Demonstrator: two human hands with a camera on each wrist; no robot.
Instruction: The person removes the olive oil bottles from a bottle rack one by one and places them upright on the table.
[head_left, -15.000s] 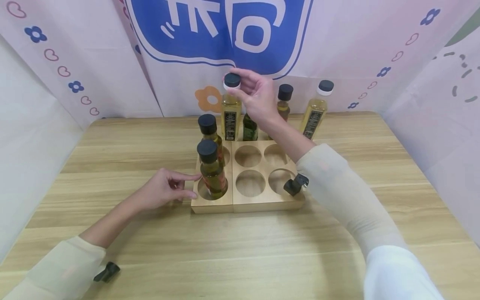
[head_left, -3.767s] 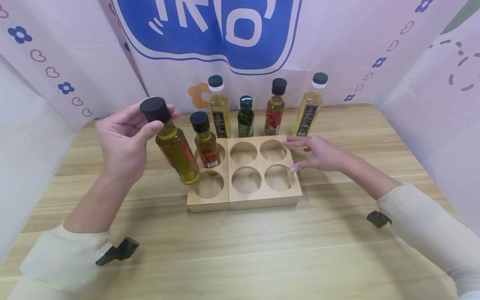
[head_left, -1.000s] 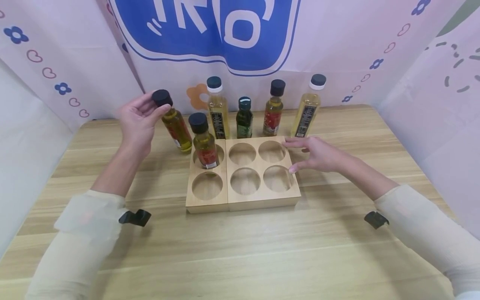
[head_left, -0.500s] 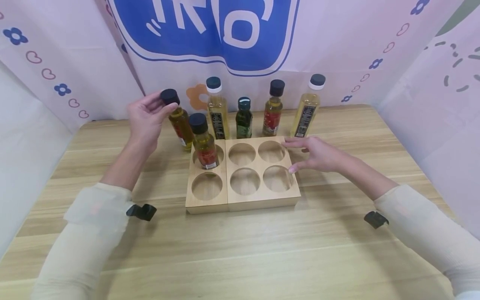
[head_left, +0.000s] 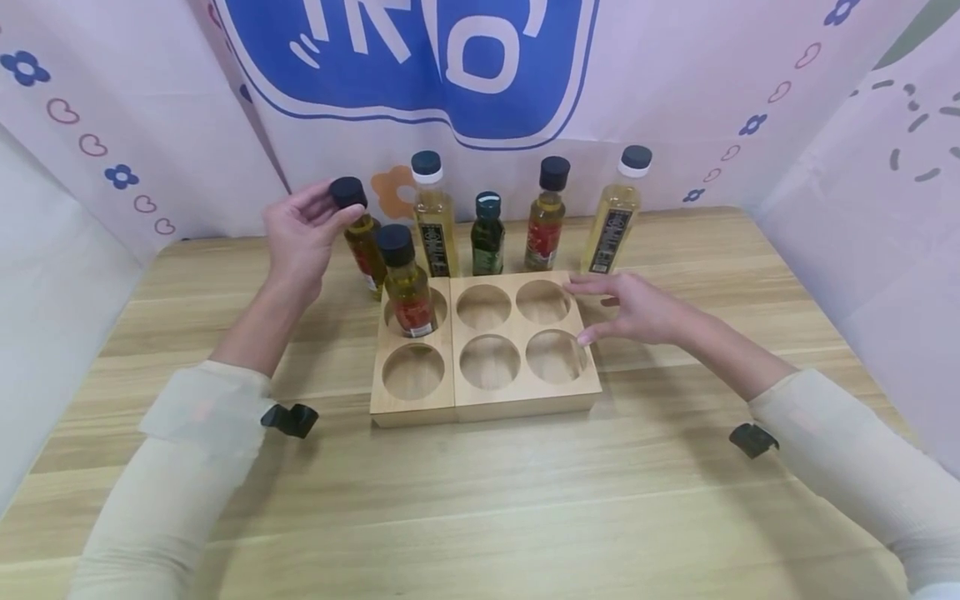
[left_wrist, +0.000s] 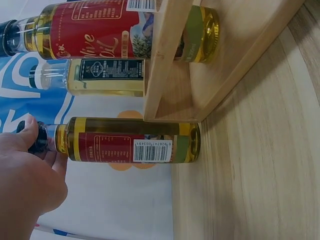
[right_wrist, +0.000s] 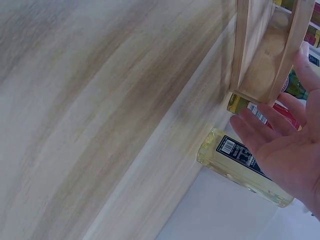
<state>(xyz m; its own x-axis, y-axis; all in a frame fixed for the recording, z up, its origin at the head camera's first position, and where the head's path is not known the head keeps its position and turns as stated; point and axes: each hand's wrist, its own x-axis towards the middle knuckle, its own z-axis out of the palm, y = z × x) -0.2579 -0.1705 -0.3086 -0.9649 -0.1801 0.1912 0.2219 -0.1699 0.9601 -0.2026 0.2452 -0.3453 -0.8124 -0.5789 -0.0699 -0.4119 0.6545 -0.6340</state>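
Observation:
By its black cap, my left hand (head_left: 300, 242) pinches an olive oil bottle (head_left: 365, 250) with a red label. This bottle is upright behind the rack's left end; the left wrist view shows its base (left_wrist: 192, 140) at the tabletop. A second red-labelled olive oil bottle (head_left: 411, 300) stands in the wooden rack's back left hole. The rack (head_left: 525, 404) has two rows of round holes, the others without bottles. My right hand (head_left: 637, 310) rests at the rack's right end, thumb and index finger touching its edge. In the right wrist view its fingers (right_wrist: 260, 132) are extended.
Behind the rack stand a tall pale-oil bottle (head_left: 435, 225), a small green bottle (head_left: 488, 237), a red-labelled bottle (head_left: 545, 221) and another pale-oil bottle (head_left: 613, 221). A printed cloth (head_left: 637, 83) hangs at the table's back edge.
My left hand has carried the olive oil bottle from above the front left hole to behind the rack, then slightly right toward the row. The right hand stays at the rack.

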